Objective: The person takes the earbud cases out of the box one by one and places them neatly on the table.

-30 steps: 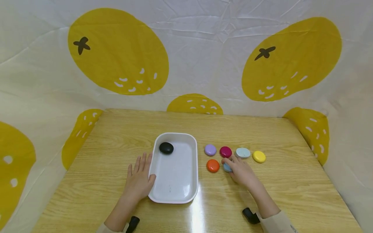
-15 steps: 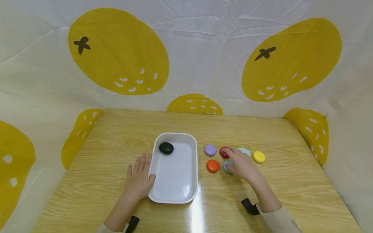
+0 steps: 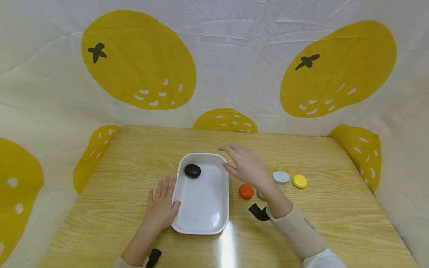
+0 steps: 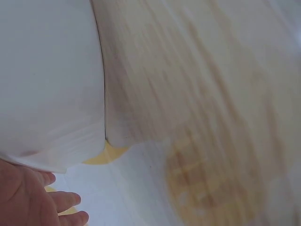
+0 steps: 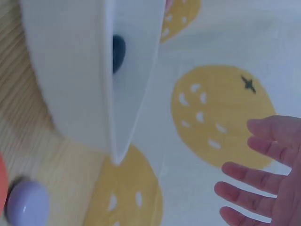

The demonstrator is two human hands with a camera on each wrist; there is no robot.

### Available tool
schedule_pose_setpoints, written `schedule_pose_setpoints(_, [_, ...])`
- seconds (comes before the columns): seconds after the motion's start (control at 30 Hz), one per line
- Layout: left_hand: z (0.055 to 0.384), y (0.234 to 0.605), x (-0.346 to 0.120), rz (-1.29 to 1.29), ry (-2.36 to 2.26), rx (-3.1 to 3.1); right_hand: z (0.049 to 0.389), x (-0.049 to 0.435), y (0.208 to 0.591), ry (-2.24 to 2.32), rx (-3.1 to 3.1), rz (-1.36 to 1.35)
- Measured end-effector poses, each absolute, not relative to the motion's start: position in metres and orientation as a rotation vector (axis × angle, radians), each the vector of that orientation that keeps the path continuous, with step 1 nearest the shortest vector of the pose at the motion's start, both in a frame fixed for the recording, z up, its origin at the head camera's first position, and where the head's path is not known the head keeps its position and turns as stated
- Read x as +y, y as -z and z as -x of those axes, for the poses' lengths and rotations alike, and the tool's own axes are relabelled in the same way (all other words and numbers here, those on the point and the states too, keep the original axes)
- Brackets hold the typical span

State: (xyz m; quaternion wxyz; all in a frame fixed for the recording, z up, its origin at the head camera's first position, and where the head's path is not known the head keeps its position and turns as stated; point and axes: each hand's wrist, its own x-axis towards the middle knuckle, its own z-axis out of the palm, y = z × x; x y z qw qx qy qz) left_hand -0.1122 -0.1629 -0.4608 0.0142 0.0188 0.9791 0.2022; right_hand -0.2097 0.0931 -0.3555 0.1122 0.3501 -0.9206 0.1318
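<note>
A white rectangular tray [image 3: 200, 227] stands on the table, with a black oval pebble-like piece [image 3: 192, 171] in its far left part. Along the tray's left rim, my left hand [image 3: 161, 210] lies with straight fingers touching the side. My right hand [image 3: 246, 167] is raised over the tray's far right corner. In the right wrist view its fingers [image 5: 249, 197] are spread and hold nothing. Right of the tray lie a glossy orange-red round piece [image 3: 246, 191], a partly covered blue one [image 3: 260, 195], a pale green oval [image 3: 280, 177] and a yellow one [image 3: 299, 181].
A lilac round piece [image 5: 28, 202] shows in the right wrist view; the right hand hides it in the head view. The wooden table [image 3: 134, 149] is bounded by a cream cloth [image 3: 234, 74] with yellow fruit prints. A black wrist mount [image 3: 259, 213] sits under the right forearm.
My right hand has left the blue and magenta pieces, moving left and away to the tray's far right corner. The left hand and the tray keep their places.
</note>
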Motion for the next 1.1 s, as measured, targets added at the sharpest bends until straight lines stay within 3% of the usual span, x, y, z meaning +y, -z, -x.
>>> schedule_pose_setpoints(0.4, [0.112, 0.462, -0.163, -0.083, -0.626, 3.061, 0.232, 0.014, 0.375, -0.34, -3.027, -1.094])
schedule_pose_setpoints(0.77, [0.113, 0.459, -0.163, -0.086, -0.648, 3.04, 0.237, -0.023, 0.399, -0.113, -3.192, -1.055])
schedule_pose_setpoints(1.1, [0.112, 0.46, -0.164, -0.088, -0.634, 3.049, 0.233, -0.046, 0.434, 0.011, -3.251, -0.81])
